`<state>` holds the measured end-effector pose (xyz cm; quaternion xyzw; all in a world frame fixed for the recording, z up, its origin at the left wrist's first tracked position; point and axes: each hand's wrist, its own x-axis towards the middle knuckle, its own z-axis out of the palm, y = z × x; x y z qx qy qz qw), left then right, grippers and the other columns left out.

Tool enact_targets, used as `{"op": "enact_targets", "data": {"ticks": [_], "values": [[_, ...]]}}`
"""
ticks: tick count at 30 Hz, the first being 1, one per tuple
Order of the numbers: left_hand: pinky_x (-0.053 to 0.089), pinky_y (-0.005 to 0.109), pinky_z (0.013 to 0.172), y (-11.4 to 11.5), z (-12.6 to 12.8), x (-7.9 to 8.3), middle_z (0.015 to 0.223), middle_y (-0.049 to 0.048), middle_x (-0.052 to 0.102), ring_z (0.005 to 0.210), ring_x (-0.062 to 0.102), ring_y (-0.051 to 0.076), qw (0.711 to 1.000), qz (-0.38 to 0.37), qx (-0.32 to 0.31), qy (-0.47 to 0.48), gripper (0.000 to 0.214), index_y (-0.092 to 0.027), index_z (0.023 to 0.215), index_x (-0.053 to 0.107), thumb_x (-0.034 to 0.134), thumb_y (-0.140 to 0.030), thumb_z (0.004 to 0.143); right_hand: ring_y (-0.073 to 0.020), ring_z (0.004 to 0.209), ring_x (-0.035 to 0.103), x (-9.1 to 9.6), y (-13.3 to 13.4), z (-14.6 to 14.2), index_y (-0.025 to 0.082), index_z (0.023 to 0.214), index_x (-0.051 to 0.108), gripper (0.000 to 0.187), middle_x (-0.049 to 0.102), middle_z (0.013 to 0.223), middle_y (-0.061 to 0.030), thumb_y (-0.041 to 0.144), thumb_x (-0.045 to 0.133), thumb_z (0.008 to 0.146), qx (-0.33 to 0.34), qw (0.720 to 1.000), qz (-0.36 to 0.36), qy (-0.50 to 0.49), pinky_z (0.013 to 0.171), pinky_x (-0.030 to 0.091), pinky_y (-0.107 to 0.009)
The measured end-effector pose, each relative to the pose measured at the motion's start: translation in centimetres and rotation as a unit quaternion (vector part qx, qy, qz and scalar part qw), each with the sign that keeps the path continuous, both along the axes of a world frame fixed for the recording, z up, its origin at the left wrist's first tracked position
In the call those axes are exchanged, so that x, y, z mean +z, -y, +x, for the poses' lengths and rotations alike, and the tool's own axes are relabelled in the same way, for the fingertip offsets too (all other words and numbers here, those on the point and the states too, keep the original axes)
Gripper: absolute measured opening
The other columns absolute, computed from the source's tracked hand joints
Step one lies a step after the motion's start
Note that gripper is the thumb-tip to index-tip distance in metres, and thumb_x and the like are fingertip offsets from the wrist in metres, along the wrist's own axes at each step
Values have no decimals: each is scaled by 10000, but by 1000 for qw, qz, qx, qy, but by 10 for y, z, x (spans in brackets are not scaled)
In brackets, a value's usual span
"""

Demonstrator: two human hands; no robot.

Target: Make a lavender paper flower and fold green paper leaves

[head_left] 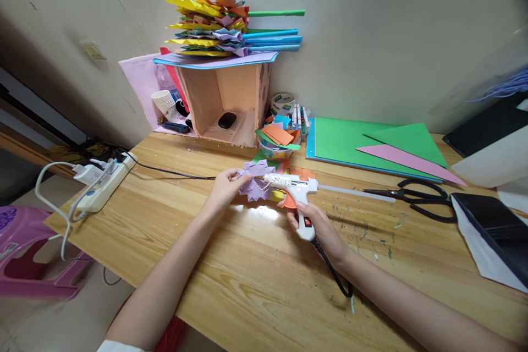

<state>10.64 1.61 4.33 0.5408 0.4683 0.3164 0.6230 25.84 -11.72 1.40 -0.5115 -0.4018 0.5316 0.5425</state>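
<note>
My right hand (315,225) is wrapped round the handle of a white hot glue gun (303,198) with an orange trigger. A long glue stick (355,192) juts from its back end, and a black cord hangs from the handle. The nozzle points left, over a purple folded-paper flower (254,193). My left hand (226,187) pinches the left edge of that flower, above the wooden table. Whether the nozzle touches the paper cannot be made out. Behind the gun lie small orange paper pieces (303,174) and a bit of yellow paper.
Black scissors (427,193) lie to the right, near a dark tablet-like object (495,225). Green paper sheets (342,137) lie behind. A cardboard box (262,104) carries stacked paper flowers (206,27). A power strip (105,184) sits at the left edge; a paper-scrap bowl (276,149) stands centrally.
</note>
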Motion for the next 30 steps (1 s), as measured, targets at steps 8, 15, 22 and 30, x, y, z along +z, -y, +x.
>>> {"op": "enact_targets", "data": {"ticks": [8,15,22,30], "values": [[437,225,589,-1,0,-3,764,69,662,644,581,146,1000,2,-9,10,385,-106,829,663,729,-355,543,-86,459,329,0,0,0,119,937,573,445,423,564,22,501,388,804,-4,1000,-5,3,424,244,-216],[365,183,506,-3,-1,-3,684,31,621,568,524,103,1000,6,-1,-1,318,-108,770,649,703,-346,567,-87,470,319,-1,2,0,133,839,567,385,412,558,21,474,390,820,-17,1000,-2,-15,438,243,-219],[192,189,417,-14,-4,-16,483,-42,440,415,331,53,999,38,8,-3,292,-124,612,576,638,-409,603,-93,460,315,-3,1,2,152,661,529,399,405,538,14,483,378,825,-58,998,5,-23,426,252,-229],[185,197,417,-12,-2,-9,445,-64,387,401,288,45,999,28,7,23,319,-133,569,537,660,-427,551,-85,469,322,0,2,0,138,787,572,375,430,546,27,466,394,819,-6,1000,-1,10,455,250,-220]]}}
